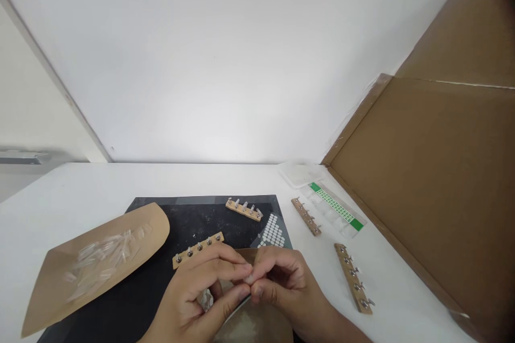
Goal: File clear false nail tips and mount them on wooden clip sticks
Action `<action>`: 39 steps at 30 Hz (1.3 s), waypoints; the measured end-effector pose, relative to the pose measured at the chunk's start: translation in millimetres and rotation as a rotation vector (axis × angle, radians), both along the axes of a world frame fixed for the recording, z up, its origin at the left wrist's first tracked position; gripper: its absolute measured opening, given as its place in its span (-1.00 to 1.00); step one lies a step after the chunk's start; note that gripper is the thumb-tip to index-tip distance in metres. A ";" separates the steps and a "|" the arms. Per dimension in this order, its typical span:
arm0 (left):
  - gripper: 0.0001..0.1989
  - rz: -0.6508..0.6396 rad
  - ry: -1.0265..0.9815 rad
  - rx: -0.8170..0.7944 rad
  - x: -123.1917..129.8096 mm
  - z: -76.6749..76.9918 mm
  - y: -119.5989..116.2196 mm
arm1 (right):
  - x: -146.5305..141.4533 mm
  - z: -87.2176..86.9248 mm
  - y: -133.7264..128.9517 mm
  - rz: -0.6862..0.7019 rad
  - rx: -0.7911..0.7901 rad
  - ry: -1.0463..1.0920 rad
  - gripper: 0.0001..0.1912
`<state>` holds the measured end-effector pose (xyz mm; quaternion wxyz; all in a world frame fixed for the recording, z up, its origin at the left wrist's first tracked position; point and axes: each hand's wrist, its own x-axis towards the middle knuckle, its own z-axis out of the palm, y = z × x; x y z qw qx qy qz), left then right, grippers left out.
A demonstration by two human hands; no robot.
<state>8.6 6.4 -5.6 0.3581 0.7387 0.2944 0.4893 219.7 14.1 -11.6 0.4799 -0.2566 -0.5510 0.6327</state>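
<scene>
Both hands meet at the lower middle, fingertips pinched together on a small whitish piece (249, 280). My left hand (205, 292) is closed, thumb and forefinger at the piece's left side, with something clear and crinkled partly hidden under its palm. From the right, my right hand (281, 284) pinches the same piece. Beneath the hands lies a brown curved sheet (269, 321). A wooden strip with metal studs (200, 247) is just behind my left hand. Another strip with clear tips (244, 209) rests farther back on the black mat (189, 220).
At left, a brown tray (52, 278) holds many clear plastic pieces (107, 257). Two more studded strips (306, 216) (353, 278) lie at right on the white table (386, 284). A sheet of white dots (273, 233), a green-marked clear sheet (336, 206) and cardboard (434, 182) are also there.
</scene>
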 end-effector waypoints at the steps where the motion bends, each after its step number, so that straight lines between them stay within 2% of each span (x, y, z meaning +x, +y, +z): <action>1: -0.66 -0.004 -0.004 0.002 -0.3 0.0 0.4 | 0.2 -0.4 0.2 -0.005 0.010 -0.008 -0.98; 11: -0.75 0.033 -0.046 -0.019 -1.2 -0.7 2.3 | 2.9 1.0 -0.1 -0.052 0.121 -0.108 -0.99; 15: -0.75 0.042 -0.046 -0.035 0.2 -0.2 3.1 | 4.1 0.3 0.9 -0.082 0.178 -0.170 -0.94; 23: -0.78 0.133 0.000 -0.080 -3.9 -14.4 3.4 | 4.3 -3.2 2.8 -0.166 0.246 -0.298 -0.81; 29: -0.79 0.151 0.049 0.043 -2.2 -7.0 6.3 | 5.2 -5.6 2.6 -0.225 0.352 -0.412 -0.86; 35: -0.81 0.170 0.105 -0.035 0.7 -5.0 4.0 | 5.3 -5.0 1.5 -0.233 0.396 -0.492 -0.88; 39: -0.83 0.170 0.123 -0.028 1.3 -4.7 1.4 | 4.4 -3.4 0.9 -0.241 0.457 -0.510 -0.89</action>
